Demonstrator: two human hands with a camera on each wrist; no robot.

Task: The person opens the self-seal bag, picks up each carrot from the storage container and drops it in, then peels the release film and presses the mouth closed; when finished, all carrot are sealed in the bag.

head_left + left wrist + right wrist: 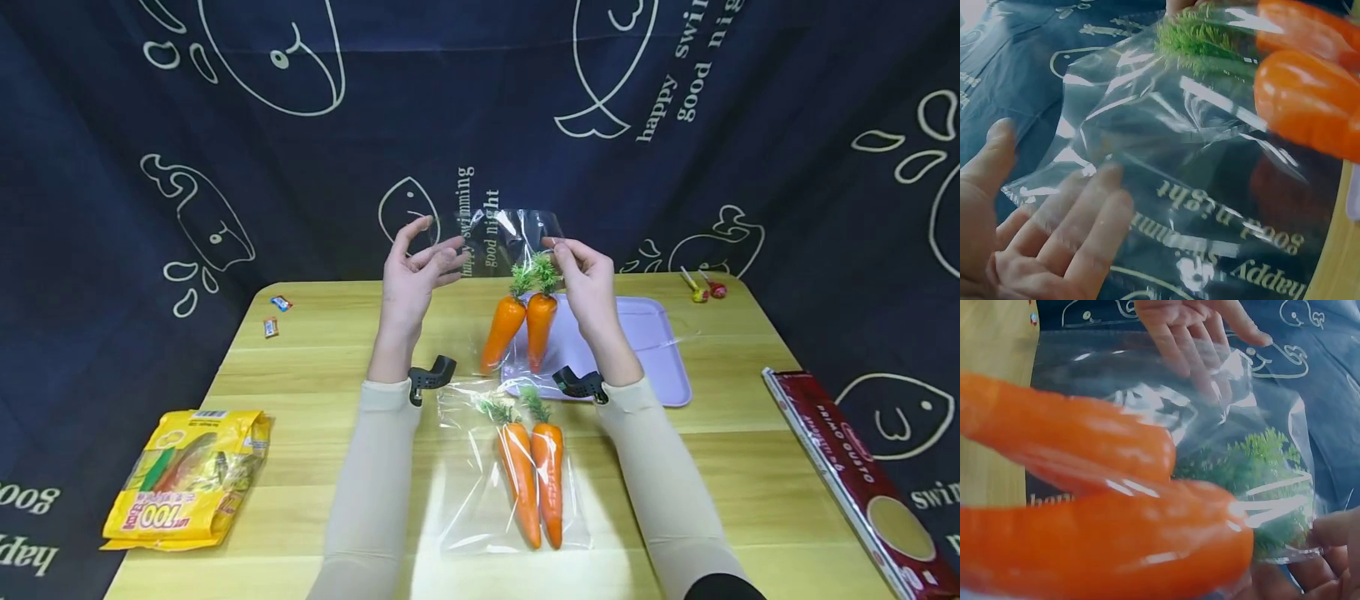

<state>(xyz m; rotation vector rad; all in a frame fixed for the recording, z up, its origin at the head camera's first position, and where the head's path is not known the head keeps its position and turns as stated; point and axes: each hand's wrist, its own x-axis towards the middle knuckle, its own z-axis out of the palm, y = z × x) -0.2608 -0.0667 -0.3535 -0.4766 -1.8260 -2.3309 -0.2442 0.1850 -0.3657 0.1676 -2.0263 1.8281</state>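
A clear plastic bag (487,250) with two carrots (504,332) inside hangs upright above the table, their green tops (1272,481) toward its upper edge. My right hand (588,279) pinches the upper right edge of this bag between thumb and fingers. At the opposite edge is my left hand (416,275), with fingers extended against the film and the thumb (997,150) standing apart from it. Closer to me, a second clear bag (472,492) lies flat on the table, holding two more carrots (517,471).
Behind the raised bag lies a purple tray (671,367). A yellow snack bag (187,483) is at the left, with two small wrapped candies (271,327) farther back. Two lollipops (699,295) lie at the far right, and a long red box (855,475) runs along the right edge.
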